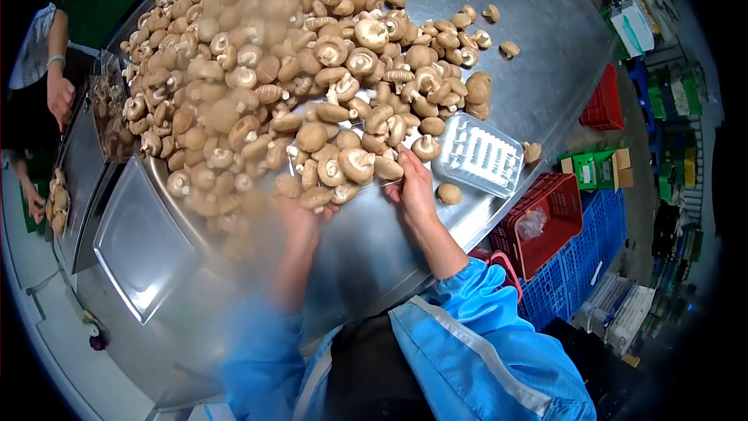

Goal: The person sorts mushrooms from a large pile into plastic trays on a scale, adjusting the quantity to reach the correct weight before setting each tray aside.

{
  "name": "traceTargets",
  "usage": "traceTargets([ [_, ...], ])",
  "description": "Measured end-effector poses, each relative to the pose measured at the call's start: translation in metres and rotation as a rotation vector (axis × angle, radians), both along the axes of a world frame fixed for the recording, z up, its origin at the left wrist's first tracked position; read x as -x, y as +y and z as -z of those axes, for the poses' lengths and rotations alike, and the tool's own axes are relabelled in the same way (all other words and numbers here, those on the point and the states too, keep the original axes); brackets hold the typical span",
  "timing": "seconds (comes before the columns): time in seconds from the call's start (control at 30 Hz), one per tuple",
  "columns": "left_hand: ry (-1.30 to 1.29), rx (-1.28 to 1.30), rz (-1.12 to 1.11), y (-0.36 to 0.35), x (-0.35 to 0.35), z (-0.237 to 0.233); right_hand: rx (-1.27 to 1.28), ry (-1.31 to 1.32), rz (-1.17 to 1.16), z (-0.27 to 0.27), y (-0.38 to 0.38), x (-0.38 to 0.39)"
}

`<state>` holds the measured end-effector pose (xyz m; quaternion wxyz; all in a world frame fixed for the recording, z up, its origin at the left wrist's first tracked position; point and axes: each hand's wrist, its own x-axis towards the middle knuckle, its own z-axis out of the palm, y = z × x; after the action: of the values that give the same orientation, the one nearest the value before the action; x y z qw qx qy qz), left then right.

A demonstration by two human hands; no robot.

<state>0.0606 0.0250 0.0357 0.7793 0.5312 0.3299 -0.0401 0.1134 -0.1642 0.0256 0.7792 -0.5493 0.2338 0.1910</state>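
Holding a loaded clear tray [293, 160] at the near edge of the mushroom pile [330, 51], one hand at each near corner. Step in hand, as I read it: supporting and settling the fill. Right hand [417, 191] is partly curled, thumb up by the end mushrooms, fingers closed round the corner. Left hand [298, 222] has its fingertips tucked below the near-left mushrooms; the view is hazy there, so can't tell how far it's closed or how firm its hold is. Next move calls for level, even support from both sides, since the top layer sits loose and could roll off. Mushrooms in the tray [331, 170] look plump, brown-capped, pale-stemmed, heaped past the rim and hiding most of it. A second clear tray [477, 157] lies to the right on the steel table [538, 31], beside a few stray mushrooms.
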Motion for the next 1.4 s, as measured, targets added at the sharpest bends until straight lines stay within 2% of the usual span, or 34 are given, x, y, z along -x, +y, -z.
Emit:
traceTargets([
  [0.13,-0.016,0.049,0.081,0.009,0.035,-0.016,0.081,-0.018,-0.066,-0.025,0.000,0.028],
  [0.33,-0.140,0.234,-0.014,0.037,0.082,-0.038,0.163,-0.090,-0.165,-0.047,0.024,0.051],
  [0.47,-0.206,0.157,-0.067,0.074,0.110,-0.051,0.167,-0.168,-0.248,-0.067,0.065,0.055],
  [0.57,-0.157,-0.069,-0.101,0.109,0.125,-0.075,0.136,-0.234,-0.328,-0.077,0.109,0.059],
  [0.7,-0.133,-0.222,-0.253,0.161,0.142,-0.096,0.120,-0.321,-0.421,-0.078,0.181,0.067],
  [0.77,-0.068,-0.294,-0.291,0.192,0.156,-0.096,0.121,-0.402,-0.470,-0.072,0.214,0.072],
  [0.8,-0.055,-0.297,-0.325,0.206,0.162,-0.098,0.279,-0.700,-0.495,-0.064,0.231,0.072],
  [0.9,-0.029,-0.379,-0.346,0.243,0.180,-0.101,0.389,-0.860,-0.531,-0.051,0.275,0.082],
  [1.0,0.048,-0.383,-0.362,0.277,0.189,-0.100,0.452,-0.925,-0.538,-0.045,0.312,0.090],
  [1.13,0.119,-0.425,-0.375,0.311,0.202,-0.086,0.627,-0.990,-0.664,-0.046,0.342,0.099],
  [1.3,0.139,-0.463,-0.348,0.330,0.217,-0.071,0.536,-0.927,-0.611,-0.049,0.336,0.100],
  [1.4,0.190,-0.555,-0.322,0.338,0.225,-0.058,0.612,-1.111,-0.568,-0.063,0.324,0.107],
])
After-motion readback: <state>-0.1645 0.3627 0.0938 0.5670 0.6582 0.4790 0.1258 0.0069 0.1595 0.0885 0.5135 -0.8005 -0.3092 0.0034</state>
